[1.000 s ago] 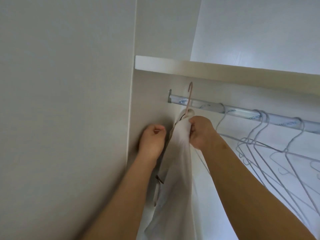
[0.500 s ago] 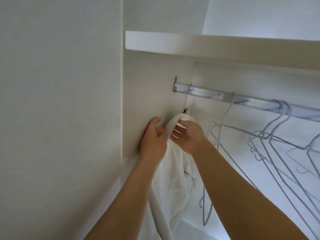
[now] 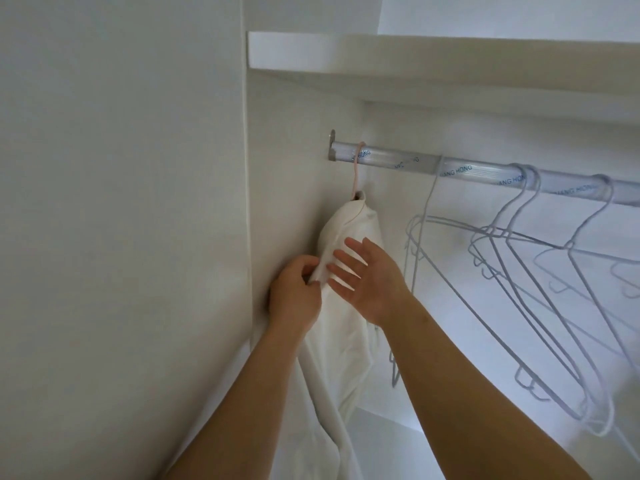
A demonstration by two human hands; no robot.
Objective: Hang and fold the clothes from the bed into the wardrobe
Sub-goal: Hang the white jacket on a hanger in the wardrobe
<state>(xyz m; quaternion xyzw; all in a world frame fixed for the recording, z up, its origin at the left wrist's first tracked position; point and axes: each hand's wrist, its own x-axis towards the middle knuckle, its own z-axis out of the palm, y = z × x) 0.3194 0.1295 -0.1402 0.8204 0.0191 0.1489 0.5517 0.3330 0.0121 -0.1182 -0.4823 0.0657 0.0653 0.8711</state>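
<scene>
A white garment (image 3: pixel 349 230) hangs on a pink hanger (image 3: pixel 460 174) hooked over the far left end of the wardrobe rail (image 3: pixel 408 162). My left hand (image 3: pixel 294 296) pinches a fold of the garment's front edge between thumb and fingers. My right hand (image 3: pixel 367 271) is beside it with fingers spread and straight, palm toward the cloth, holding nothing. The garment's lower part trails down between my forearms and out of view.
Several empty white wire hangers (image 3: pixel 519 265) hang on the rail to the right. A white shelf (image 3: pixel 415 64) runs above the rail. The wardrobe's left side panel (image 3: pixel 284 168) stands close against the garment.
The pink hanger now hangs on the rail. My right hand has let go of the garment's top and opened; my left hand has moved lower and pinches the cloth.
</scene>
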